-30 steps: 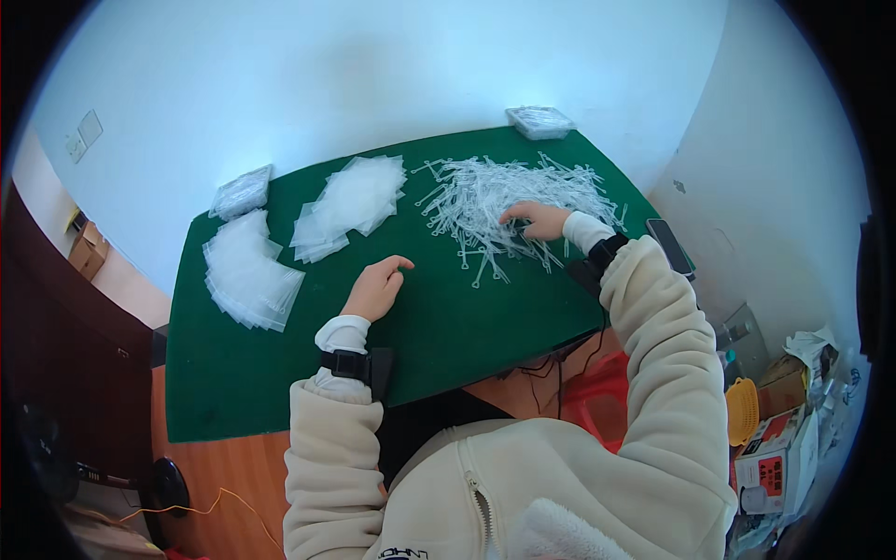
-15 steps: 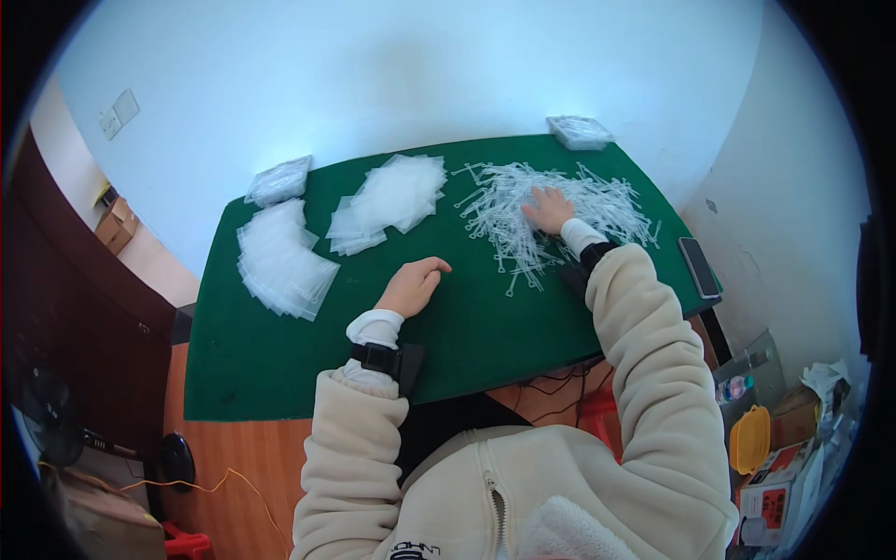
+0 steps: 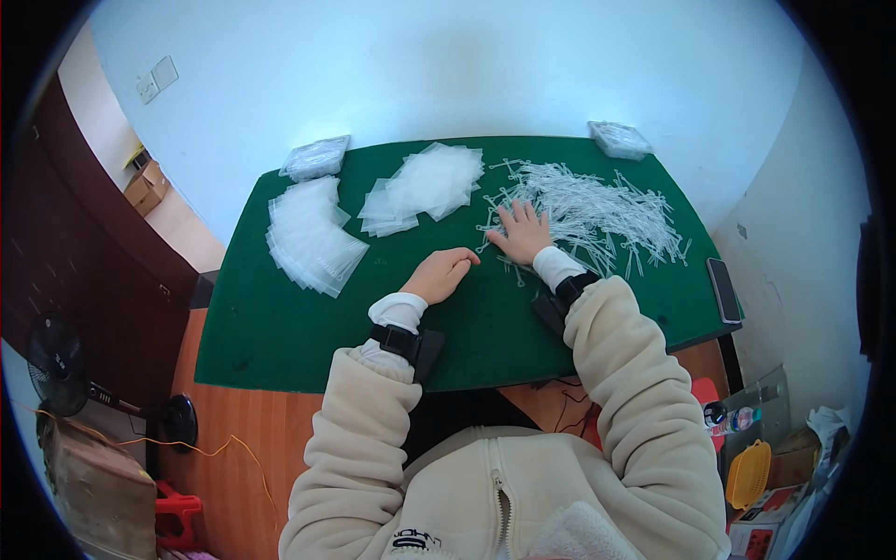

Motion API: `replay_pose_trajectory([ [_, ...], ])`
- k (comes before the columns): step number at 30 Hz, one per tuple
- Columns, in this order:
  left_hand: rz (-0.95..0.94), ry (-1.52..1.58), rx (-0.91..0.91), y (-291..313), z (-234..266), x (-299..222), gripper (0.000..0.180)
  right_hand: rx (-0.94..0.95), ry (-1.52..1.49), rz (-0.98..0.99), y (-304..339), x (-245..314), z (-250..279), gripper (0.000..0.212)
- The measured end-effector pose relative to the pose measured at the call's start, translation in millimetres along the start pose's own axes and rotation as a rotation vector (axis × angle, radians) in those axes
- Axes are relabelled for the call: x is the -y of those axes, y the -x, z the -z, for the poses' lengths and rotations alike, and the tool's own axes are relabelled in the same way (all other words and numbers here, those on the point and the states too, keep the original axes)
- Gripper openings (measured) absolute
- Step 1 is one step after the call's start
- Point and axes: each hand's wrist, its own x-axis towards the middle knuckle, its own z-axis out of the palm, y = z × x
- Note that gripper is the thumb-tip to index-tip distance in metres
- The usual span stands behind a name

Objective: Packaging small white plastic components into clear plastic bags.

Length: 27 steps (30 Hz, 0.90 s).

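Note:
A wide heap of clear plastic sticks with small loop ends (image 3: 607,210) lies on the right half of the green-covered table (image 3: 280,345). My right hand (image 3: 523,233) rests palm down on the heap's near left edge, fingers spread, touching sticks. Whether any stick is under the palm is hidden. To the left of it, my left hand (image 3: 439,275) lies on the cloth with its fingers curled in, and nothing shows in it. Beyond the left hand are a loose pile of clear flat bags (image 3: 425,191) and a fanned-out row of similar bags (image 3: 313,238).
Wrapped clear packs stand at the table's back left (image 3: 315,159) and back right (image 3: 621,140), by the wall. A phone (image 3: 722,290) lies at the right edge. On the floor, a fan (image 3: 58,364) is at left; a yellow basket (image 3: 748,474) and bottles (image 3: 735,421) are at right.
My right hand has slid from the middle of the stick heap toward its near left edge. The left hand stays curled on the cloth. The whole view has shifted slightly.

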Motion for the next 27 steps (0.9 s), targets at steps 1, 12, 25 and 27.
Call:
replay_pose_trajectory([
  [1, 0.002, -0.001, -0.001, 0.4, 0.3, -0.2, 0.023, -0.003, 0.003, 0.013, 2.0, 2.6, 0.4, 0.067],
  [12, -0.001, -0.013, -0.009, -0.4, -4.3, -2.4, 0.024, 0.038, 0.040, 0.051, 1.4, -57.8, 9.9, 0.071],
  [25, 0.055, -0.038, -0.001, -2.1, -3.5, 3.0, 0.021, 0.050, 0.052, 0.095, 13.0, -61.1, 10.2, 0.074],
  [27, 0.004, -0.028, -0.014, -2.6, -2.9, 5.6, 0.022, 0.046, 0.050, 0.102, 14.6, -59.2, 12.3, 0.074],
])
